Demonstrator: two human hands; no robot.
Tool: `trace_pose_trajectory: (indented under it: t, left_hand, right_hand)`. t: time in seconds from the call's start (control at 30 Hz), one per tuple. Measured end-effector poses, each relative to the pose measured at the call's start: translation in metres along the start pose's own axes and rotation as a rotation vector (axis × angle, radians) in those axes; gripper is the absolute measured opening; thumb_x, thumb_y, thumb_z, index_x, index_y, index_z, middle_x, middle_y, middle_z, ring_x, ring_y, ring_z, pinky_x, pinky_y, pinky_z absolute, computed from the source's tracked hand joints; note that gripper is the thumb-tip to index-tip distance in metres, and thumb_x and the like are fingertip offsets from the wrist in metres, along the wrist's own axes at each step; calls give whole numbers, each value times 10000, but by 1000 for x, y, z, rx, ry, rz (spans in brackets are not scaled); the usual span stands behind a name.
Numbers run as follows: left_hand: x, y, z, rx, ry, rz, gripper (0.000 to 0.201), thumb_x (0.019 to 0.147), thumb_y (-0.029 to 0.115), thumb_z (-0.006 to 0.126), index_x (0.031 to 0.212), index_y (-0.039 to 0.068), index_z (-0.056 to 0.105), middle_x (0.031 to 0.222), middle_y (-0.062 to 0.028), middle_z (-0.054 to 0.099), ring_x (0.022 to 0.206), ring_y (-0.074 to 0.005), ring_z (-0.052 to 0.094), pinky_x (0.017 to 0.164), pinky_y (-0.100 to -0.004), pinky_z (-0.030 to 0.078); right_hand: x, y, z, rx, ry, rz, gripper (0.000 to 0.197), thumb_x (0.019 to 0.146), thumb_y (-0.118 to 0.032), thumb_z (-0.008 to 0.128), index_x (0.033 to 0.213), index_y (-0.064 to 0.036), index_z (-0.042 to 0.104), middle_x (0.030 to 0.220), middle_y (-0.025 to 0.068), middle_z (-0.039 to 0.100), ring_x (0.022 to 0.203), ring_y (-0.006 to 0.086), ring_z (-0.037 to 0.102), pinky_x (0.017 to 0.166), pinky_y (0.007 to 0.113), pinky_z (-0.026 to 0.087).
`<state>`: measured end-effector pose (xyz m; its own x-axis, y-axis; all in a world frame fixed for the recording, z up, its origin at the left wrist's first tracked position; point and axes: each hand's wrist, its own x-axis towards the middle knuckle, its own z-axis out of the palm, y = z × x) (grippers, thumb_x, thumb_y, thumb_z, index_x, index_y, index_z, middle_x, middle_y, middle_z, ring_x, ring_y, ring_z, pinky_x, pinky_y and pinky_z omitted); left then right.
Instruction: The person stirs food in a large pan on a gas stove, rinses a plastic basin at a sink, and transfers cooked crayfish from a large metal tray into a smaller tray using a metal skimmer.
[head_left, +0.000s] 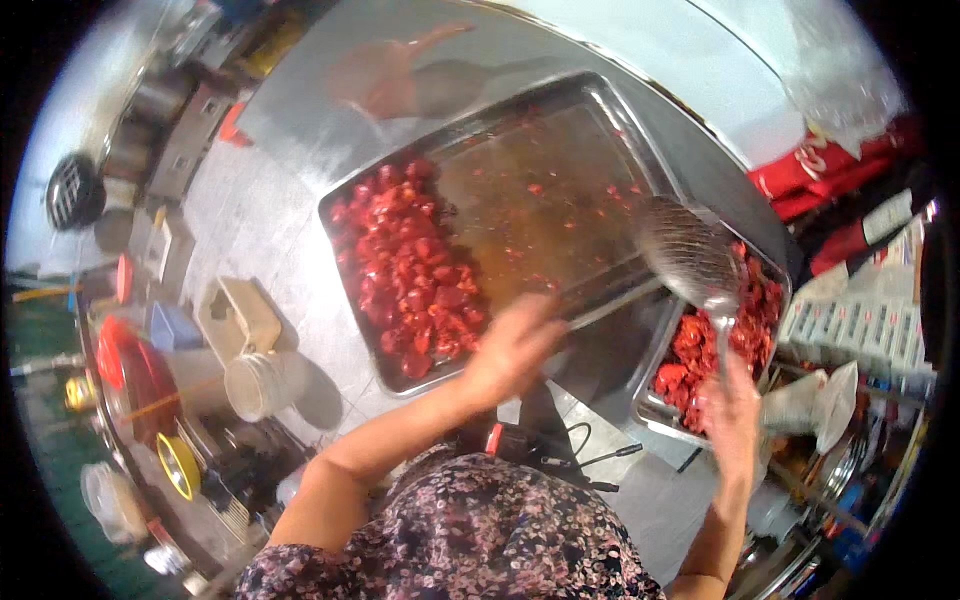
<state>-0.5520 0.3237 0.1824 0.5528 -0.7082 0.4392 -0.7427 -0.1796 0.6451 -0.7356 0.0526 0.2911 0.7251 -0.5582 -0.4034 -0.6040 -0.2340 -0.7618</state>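
In my right hand (pixel 730 408) is the handle of a metal skimmer (pixel 688 252). Its broad perforated bowl hangs over the large tray's right edge and the smaller tray beside it, with no clear load on it. My left hand (pixel 512 352), a little blurred, reaches over the near rim of the large metal tray (pixel 612 100); its fingers look stretched out and hold nothing I can see. Glossy red chunks of food (pixel 405 265) are heaped in that tray's left part, while thin brownish liquid with scattered bits covers the rest. More dark red pieces (pixel 690 340) fill the smaller metal tray (pixel 655 418).
A steel table (pixel 300 110) carries the large tray. Left on the tiled floor stand a white bucket (pixel 255 385) and a beige container (pixel 238 315), near a red basin (pixel 135 380). At the right are red bags (pixel 830 170) and a stack of pale cartons (pixel 850 325).
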Motion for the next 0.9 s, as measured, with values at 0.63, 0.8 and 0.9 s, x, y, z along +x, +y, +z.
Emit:
trace_pose_trajectory:
  t: [0.63, 0.8, 0.9]
  left_hand:
    - [-150, -113, -91, 190, 850, -1078, 322, 844, 87, 651, 1141, -21, 586, 884, -175, 667, 774, -272, 649, 713, -376, 498]
    - [-160, -120, -93, 136, 886, -1077, 341, 848, 104, 686, 1141, -48, 599, 870, -75, 627, 797, -132, 578, 719, -289, 481]
    - [-155, -120, -95, 107, 890, -1047, 346, 845, 98, 691, 1138, -61, 596, 872, -54, 611, 799, -124, 564, 726, -280, 475]
  right_hand:
    - [130, -174, 189, -1333, -128, -1405, 580, 798, -39, 551, 1366, -121, 475, 656, 75, 497, 481, 201, 586, 393, 331, 481]
    - [126, -183, 199, -1128, -86, -1464, 603, 780, -33, 561, 1367, -147, 484, 662, 61, 482, 454, 189, 559, 383, 324, 466]
    - [133, -186, 274, -1021, -75, -1500, 563, 787, -50, 556, 1343, -115, 499, 654, 50, 489, 464, 185, 566, 383, 321, 472]
